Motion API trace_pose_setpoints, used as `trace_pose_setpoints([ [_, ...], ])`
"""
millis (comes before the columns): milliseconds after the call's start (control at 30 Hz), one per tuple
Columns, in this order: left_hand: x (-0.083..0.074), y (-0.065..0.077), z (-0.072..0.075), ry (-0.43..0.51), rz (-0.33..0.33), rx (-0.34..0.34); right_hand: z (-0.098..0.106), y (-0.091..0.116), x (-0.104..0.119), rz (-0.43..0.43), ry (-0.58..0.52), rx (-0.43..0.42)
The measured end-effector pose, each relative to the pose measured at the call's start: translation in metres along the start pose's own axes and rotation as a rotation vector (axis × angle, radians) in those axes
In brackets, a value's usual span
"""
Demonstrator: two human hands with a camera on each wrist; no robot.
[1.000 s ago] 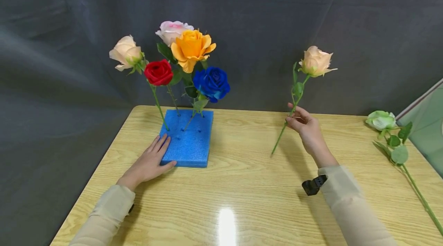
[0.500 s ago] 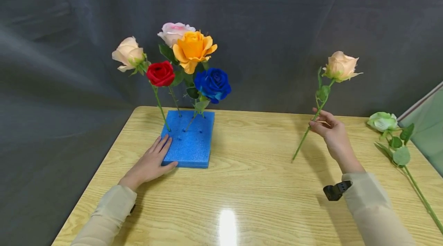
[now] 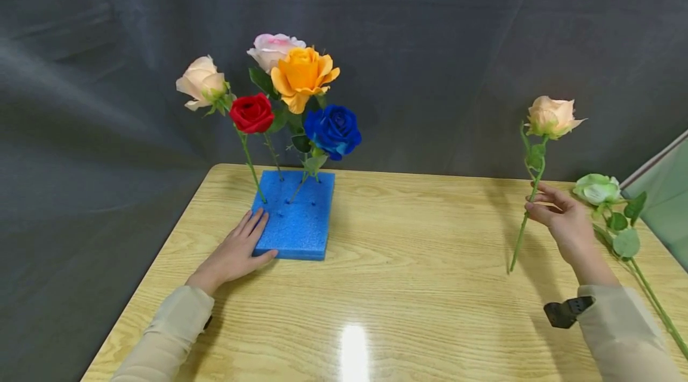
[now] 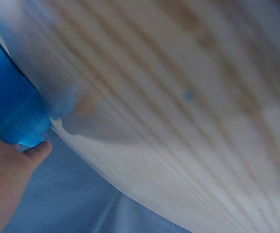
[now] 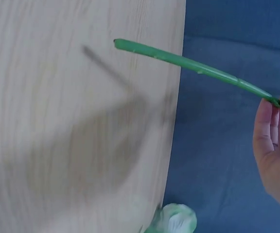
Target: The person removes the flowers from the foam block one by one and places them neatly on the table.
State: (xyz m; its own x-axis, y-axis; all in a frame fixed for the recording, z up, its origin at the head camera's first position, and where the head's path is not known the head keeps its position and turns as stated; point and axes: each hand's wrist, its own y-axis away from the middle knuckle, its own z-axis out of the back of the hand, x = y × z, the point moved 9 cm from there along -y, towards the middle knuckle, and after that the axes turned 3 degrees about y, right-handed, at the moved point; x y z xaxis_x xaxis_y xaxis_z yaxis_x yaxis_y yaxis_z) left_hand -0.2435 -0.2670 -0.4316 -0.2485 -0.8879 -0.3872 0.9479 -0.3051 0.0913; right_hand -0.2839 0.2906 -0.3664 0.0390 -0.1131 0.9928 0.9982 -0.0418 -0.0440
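On the near left corner of a blue foam block (image 3: 295, 227) rests my left hand (image 3: 236, 253), its fingers straight and spread. The left wrist view shows the thumb beside the foam. My right hand (image 3: 567, 227) pinches the stem of a peach rose (image 3: 552, 117) between thumb and fingers, above the table's right side. In the right wrist view the bare stem end (image 5: 179, 60) hangs over the table. Several roses stand in the block: a peach rose (image 3: 202, 85), a red rose (image 3: 252, 113), a pink-white rose (image 3: 271, 51), an orange rose (image 3: 303, 77) and a blue rose (image 3: 334, 131).
A green-white rose (image 3: 598, 189) lies on the wooden table (image 3: 408, 286) at the right, close to my right hand. Behind the table hangs a dark curtain (image 3: 419, 59). A pale green panel (image 3: 666, 203) leans at the far right edge.
My right hand has carried the peach rose to the right and somewhat lower, toward the green-white rose. The stem has turned more upright. My left hand stays on the foam block.
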Motion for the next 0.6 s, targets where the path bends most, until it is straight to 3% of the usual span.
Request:
trace_pose_setpoints([
  [100,0.000,0.000,0.000,0.000,0.000,-0.001,0.012,0.004,-0.006,-0.045,0.027,-0.016],
  [333,-0.001,-0.001,0.000,0.004,0.003,0.003,0.031,0.012,-0.014,-0.076,-0.052,-0.052],
  [600,-0.002,-0.002,0.000,-0.001,-0.003,-0.002,0.046,0.017,-0.024,-0.134,-0.046,-0.088],
])
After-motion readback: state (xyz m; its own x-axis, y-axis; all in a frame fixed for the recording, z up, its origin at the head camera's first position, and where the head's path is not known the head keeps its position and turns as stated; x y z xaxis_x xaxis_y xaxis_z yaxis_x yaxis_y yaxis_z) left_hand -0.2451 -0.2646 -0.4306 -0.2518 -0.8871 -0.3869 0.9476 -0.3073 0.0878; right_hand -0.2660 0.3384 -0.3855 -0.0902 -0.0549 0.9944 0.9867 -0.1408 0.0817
